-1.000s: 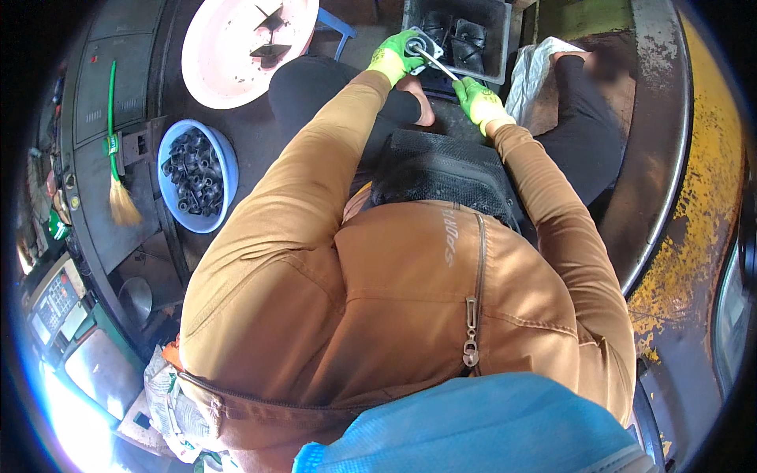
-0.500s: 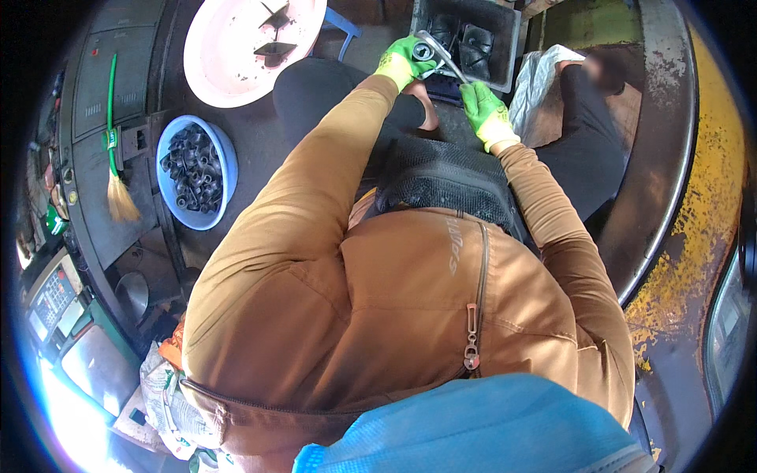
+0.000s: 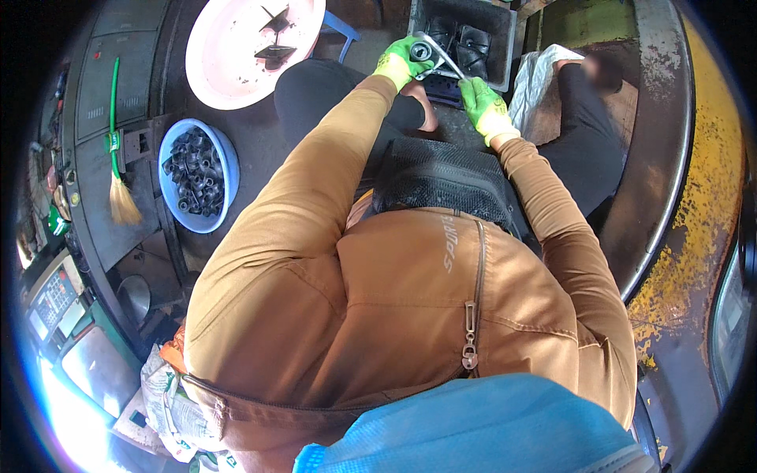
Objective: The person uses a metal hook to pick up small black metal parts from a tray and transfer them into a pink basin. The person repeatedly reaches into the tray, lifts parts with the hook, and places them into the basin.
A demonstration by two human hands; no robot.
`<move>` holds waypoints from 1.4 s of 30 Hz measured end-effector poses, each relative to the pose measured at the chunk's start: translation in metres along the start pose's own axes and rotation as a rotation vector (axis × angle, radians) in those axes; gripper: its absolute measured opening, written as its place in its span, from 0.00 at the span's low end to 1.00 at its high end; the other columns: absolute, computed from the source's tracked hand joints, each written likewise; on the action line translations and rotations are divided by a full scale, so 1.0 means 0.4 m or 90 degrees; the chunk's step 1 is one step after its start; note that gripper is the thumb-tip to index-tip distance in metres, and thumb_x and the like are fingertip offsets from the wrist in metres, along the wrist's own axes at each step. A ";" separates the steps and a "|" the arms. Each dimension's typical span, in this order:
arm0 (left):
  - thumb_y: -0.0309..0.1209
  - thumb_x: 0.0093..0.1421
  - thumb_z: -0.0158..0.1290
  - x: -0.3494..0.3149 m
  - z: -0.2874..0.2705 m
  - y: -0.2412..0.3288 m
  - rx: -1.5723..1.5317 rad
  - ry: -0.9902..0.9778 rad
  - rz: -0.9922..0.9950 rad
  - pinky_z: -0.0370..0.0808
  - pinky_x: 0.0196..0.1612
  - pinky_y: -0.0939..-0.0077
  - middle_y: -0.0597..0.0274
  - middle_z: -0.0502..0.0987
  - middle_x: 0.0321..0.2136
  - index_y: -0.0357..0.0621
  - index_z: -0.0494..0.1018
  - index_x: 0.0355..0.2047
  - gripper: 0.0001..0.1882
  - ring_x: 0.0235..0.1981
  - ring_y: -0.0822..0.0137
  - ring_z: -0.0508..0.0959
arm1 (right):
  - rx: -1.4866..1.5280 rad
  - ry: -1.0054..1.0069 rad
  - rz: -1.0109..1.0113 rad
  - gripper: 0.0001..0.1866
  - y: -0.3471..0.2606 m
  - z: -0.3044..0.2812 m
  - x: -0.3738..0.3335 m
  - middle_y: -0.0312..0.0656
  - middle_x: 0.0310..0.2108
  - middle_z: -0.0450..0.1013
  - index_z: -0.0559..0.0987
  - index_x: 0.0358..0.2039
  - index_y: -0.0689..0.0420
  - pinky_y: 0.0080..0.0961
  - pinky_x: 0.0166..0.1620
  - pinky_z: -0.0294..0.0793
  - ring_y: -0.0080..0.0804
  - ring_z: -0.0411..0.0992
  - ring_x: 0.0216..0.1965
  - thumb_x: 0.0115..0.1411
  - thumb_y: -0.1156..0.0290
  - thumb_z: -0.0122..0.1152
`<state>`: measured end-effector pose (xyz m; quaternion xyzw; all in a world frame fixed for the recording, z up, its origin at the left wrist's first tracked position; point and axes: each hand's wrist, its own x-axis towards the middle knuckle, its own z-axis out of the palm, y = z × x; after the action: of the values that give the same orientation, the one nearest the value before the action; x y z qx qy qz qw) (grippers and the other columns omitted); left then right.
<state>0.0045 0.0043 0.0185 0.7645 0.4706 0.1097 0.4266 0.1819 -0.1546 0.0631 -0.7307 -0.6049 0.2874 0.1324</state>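
My left hand (image 3: 397, 63), in a green and pale yellow glove, is closed around a small dark round part with a hole (image 3: 421, 51). From my right hand (image 3: 484, 106), gloved alike and closed, a slim silvery metal tool (image 3: 445, 57) reaches across to that part. Its far end lies at the part's upper edge; the grip is hidden in my fingers, and I cannot make out its exact kind. Just beyond my hands stands a grey bin (image 3: 502, 77) with black moulded pieces (image 3: 473, 51) in it.
At the left sits a blue basin (image 3: 230, 169) full of black rubber-like parts (image 3: 193, 173). A large pink basin (image 3: 217, 59) with a few dark pieces is farther off. A green-handled broom (image 3: 115, 118) leans at the left; a worn yellow machine panel (image 3: 678, 236) curves along the right.
The tool's near end and my right hand have shifted slightly left, closer to the part. My left hand still grips the part, almost unmoved.
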 end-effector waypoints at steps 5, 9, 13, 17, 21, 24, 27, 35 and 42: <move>0.39 0.44 0.66 -0.008 -0.005 0.006 -0.019 0.015 0.098 0.72 0.47 0.69 0.60 0.79 0.40 0.50 0.72 0.47 0.28 0.43 0.62 0.77 | -0.029 -0.026 0.030 0.20 -0.021 -0.010 -0.006 0.55 0.42 0.72 0.72 0.43 0.53 0.46 0.44 0.68 0.56 0.70 0.43 0.65 0.51 0.41; 0.38 0.44 0.67 -0.014 -0.014 0.019 -0.032 -0.024 0.022 0.71 0.50 0.69 0.59 0.78 0.42 0.50 0.71 0.50 0.31 0.46 0.60 0.76 | 0.080 0.060 0.040 0.20 -0.043 -0.026 -0.020 0.54 0.40 0.73 0.72 0.42 0.53 0.46 0.45 0.68 0.57 0.70 0.43 0.64 0.51 0.42; 0.37 0.44 0.67 -0.016 -0.002 0.018 -0.035 0.018 0.070 0.71 0.50 0.69 0.58 0.78 0.42 0.47 0.71 0.51 0.32 0.45 0.60 0.77 | -0.010 -0.003 0.041 0.20 -0.031 -0.030 -0.030 0.55 0.39 0.73 0.72 0.40 0.53 0.47 0.43 0.68 0.57 0.70 0.42 0.64 0.50 0.42; 0.34 0.44 0.66 -0.012 0.012 0.007 -0.120 -0.018 0.027 0.72 0.47 0.69 0.58 0.78 0.40 0.47 0.72 0.48 0.29 0.43 0.59 0.77 | 0.013 0.079 -0.018 0.19 -0.029 -0.031 -0.036 0.55 0.39 0.73 0.72 0.40 0.53 0.47 0.43 0.68 0.57 0.70 0.41 0.64 0.51 0.41; 0.34 0.42 0.67 -0.002 0.015 -0.005 -0.060 0.035 0.084 0.73 0.45 0.67 0.57 0.79 0.38 0.48 0.73 0.45 0.27 0.41 0.57 0.78 | 0.004 -0.008 0.048 0.19 -0.037 -0.044 -0.036 0.54 0.40 0.73 0.72 0.39 0.53 0.46 0.43 0.68 0.57 0.70 0.42 0.65 0.52 0.40; 0.36 0.43 0.67 0.005 0.014 -0.011 -0.035 0.000 0.074 0.72 0.50 0.69 0.56 0.78 0.43 0.48 0.70 0.51 0.33 0.46 0.59 0.77 | -0.014 0.034 0.069 0.20 -0.043 -0.044 -0.032 0.52 0.40 0.73 0.72 0.39 0.55 0.45 0.45 0.67 0.56 0.69 0.44 0.65 0.51 0.39; 0.36 0.41 0.67 0.002 0.018 -0.013 -0.011 0.009 0.039 0.73 0.48 0.66 0.54 0.78 0.40 0.51 0.72 0.50 0.32 0.43 0.52 0.77 | 0.011 0.014 0.000 0.21 -0.042 -0.038 -0.033 0.52 0.41 0.73 0.73 0.41 0.55 0.46 0.46 0.67 0.55 0.70 0.44 0.65 0.51 0.39; 0.34 0.41 0.67 0.011 0.033 -0.033 -0.051 0.020 0.066 0.73 0.47 0.66 0.53 0.78 0.39 0.49 0.74 0.46 0.28 0.42 0.52 0.78 | 0.063 0.075 0.039 0.20 -0.045 -0.034 -0.039 0.54 0.40 0.72 0.72 0.40 0.54 0.47 0.44 0.68 0.57 0.70 0.43 0.65 0.51 0.39; 0.34 0.40 0.67 0.033 0.063 -0.067 -0.060 0.080 0.118 0.72 0.49 0.64 0.51 0.76 0.43 0.47 0.74 0.46 0.29 0.45 0.51 0.75 | -0.020 -0.016 0.021 0.24 -0.033 -0.034 -0.033 0.53 0.44 0.72 0.73 0.41 0.55 0.46 0.46 0.68 0.55 0.70 0.45 0.65 0.49 0.36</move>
<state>0.0090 0.0064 -0.0200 0.7754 0.4183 0.2182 0.4198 0.1778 -0.1621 0.0846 -0.7387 -0.5990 0.2892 0.1087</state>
